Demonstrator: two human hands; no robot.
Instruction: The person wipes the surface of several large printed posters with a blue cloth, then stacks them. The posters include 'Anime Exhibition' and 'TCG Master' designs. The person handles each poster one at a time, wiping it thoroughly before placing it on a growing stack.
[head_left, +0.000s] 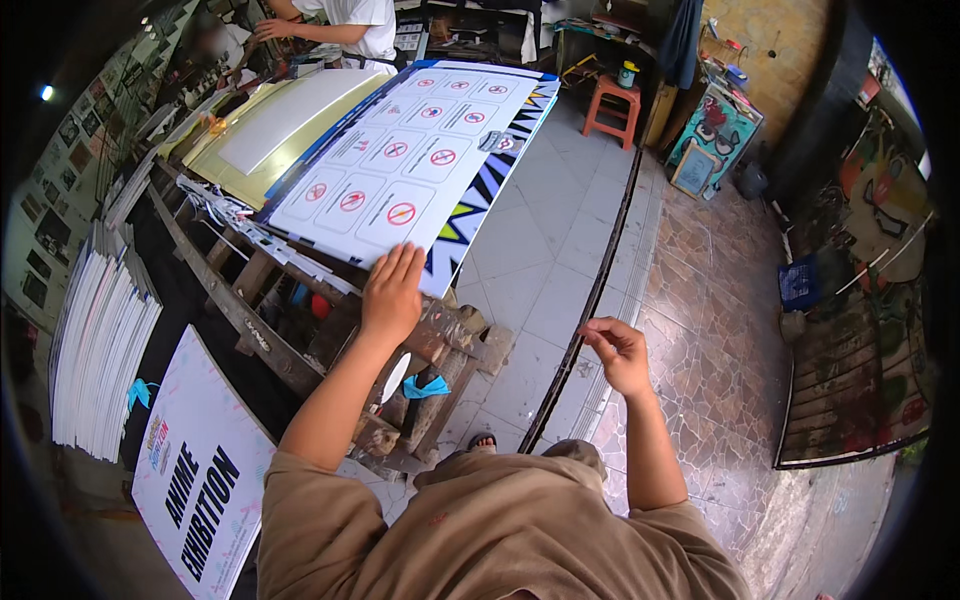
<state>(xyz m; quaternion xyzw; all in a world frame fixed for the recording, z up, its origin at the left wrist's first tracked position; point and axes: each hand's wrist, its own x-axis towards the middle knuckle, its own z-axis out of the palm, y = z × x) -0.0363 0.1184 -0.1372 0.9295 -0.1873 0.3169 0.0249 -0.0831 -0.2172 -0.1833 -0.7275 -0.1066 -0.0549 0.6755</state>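
A large printed sign board (450, 176) with rows of red prohibition symbols lies on a worn wooden workbench (259, 330). My left hand (394, 289) rests flat on its near edge, with the fingers on the printed face. To the right, my right hand (616, 352) hangs over the tiled floor, apart from the board. Its fingers are curled and thumb and forefinger come close together; whether something tiny is between them I cannot tell. Beyond the sign board's left side, a white sheet (300, 112) lies on a yellowish surface (247, 184).
A person in a white shirt (367, 34) stands behind the bench. Stacked boards (105, 352) and a printed exhibition board (202, 480) stand at the left. A red plastic stool (613, 112) holds a small container (628, 73). A dark floor track (592, 307) runs along the tiles.
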